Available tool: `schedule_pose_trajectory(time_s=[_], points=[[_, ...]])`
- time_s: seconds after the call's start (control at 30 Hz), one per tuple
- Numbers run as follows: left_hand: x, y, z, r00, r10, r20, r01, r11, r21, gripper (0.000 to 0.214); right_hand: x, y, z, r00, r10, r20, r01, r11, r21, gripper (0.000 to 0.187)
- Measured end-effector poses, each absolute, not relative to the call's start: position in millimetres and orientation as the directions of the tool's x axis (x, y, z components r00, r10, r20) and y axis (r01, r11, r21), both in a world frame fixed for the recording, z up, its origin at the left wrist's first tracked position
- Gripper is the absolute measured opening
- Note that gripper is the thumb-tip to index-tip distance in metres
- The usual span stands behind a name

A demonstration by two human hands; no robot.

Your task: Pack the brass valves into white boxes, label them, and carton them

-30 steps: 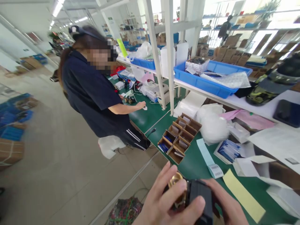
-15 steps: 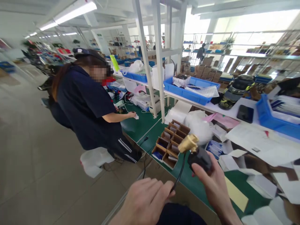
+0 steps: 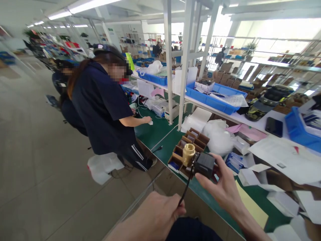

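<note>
A brass valve body [image 3: 188, 154] with a black actuator box [image 3: 204, 164] is held up above the front edge of the bench. My right hand [image 3: 222, 185] is closed round the box, thumb at the front and fingers behind. From the valve a black cable [image 3: 187, 188] runs down to my left hand [image 3: 163, 209], which is closed on it near my lap. Behind the valve stand several brown cardboard boxes [image 3: 198, 144] packed with flat items, partly hidden by the valve.
On the right, white cartons [image 3: 283, 202] and a yellow sheet [image 3: 252, 206] lie on the green bench [image 3: 160, 134]. A shelf above bears a blue tray [image 3: 213, 100] and a phone [image 3: 274, 127]. To the left, a co-worker [image 3: 102, 97] bends over the bench beside a white post [image 3: 184, 67].
The valve has turned so its brass opening faces up, and it sits slightly lower and further left. Both hands keep their hold. The view has shifted a little to the left.
</note>
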State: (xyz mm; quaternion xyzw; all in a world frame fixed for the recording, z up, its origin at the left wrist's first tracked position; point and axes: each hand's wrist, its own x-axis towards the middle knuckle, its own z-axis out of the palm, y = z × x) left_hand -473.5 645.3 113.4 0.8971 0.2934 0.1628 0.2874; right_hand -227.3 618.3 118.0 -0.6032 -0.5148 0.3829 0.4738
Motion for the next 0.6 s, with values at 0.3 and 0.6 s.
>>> schedule_pose_trajectory(time_s=[0.3,0.6], points=[[-452,704,93,0.664,0.745,0.061,0.384,-0.410,0.827,0.043,-255,641,123,-0.135,0.989,-0.057,-0.055,-0.064,-0.996,0.053],[-488,687,103,0.586,0.808,0.064,0.376,-0.341,0.861,0.032,-238,614,100,-0.297,0.935,-0.192,0.201,-0.135,-0.970,0.043]])
